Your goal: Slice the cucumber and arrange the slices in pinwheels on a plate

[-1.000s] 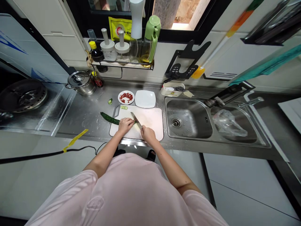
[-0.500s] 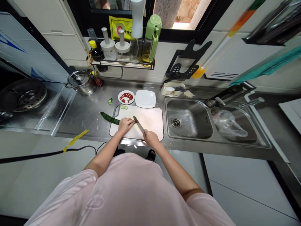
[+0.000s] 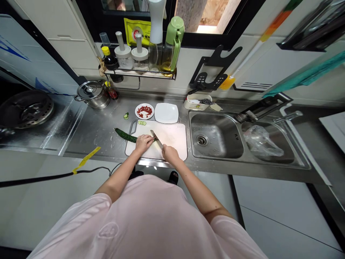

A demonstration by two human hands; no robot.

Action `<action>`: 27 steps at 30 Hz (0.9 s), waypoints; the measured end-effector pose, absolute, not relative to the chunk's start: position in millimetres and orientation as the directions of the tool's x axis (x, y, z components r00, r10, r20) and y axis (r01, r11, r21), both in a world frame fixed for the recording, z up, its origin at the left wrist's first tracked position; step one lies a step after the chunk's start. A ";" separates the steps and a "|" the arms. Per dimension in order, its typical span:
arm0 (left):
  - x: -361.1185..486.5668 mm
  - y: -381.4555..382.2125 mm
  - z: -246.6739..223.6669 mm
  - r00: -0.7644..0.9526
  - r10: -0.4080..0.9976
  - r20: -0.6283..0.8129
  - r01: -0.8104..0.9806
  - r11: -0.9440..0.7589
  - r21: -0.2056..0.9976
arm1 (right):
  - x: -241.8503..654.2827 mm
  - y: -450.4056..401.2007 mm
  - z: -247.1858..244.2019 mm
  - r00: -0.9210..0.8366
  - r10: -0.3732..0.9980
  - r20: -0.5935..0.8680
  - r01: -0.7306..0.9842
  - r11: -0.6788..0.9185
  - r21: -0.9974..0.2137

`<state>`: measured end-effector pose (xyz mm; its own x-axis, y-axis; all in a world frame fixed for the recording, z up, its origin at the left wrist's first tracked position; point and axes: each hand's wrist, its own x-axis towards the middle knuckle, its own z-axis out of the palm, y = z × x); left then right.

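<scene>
Slicing seems in hand: cucumber [image 3: 125, 135] crosses left edge of board [image 3: 178, 140], left hand [image 3: 144, 144] fingers clamped on it, right hand [image 3: 170, 154] fingers round knife [image 3: 157, 140]; next cut likely needs guiding fingers clear

No words can be read: the print on the packet [image 3: 137, 28] at eleven o'clock, panel [image 3: 27, 64] at ten and shirt [image 3: 149, 219] at seven is unclear.

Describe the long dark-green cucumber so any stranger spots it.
On the grey steel counter, left of the steel sink basin, lies a rectangular white cutting board. The cucumber juts past its left edge from under the left hand; long and dark-skinned, it differs from the pale, round slices behind.
</scene>
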<state>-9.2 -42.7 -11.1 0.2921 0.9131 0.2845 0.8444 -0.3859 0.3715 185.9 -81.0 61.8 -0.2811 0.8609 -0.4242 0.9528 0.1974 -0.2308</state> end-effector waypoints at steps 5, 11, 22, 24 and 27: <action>-9.0 -42.5 -11.0 0.291 0.914 0.282 0.846 -0.383 0.371 | 176.1 -68.9 61.3 -0.286 0.872 -0.396 0.949 0.202 -0.241; -8.9 -42.2 -11.7 0.298 0.914 0.274 0.846 -0.386 0.367 | 159.2 -52.1 61.0 -0.285 0.880 -0.381 0.945 0.191 -0.264; -8.7 -43.0 -9.6 0.278 0.921 0.271 0.844 -0.369 0.389 | 173.9 -69.8 63.4 -0.268 0.864 -0.427 0.956 0.186 -0.226; -8.3 -43.1 -9.1 0.273 0.923 0.269 0.842 -0.365 0.397 | 178.2 -75.4 62.8 -0.265 0.854 -0.447 0.959 0.184 -0.217; -7.8 -42.8 -8.9 0.273 0.925 0.266 0.841 -0.363 0.400 | 178.5 -76.6 61.4 -0.266 0.850 -0.455 0.959 0.184 -0.216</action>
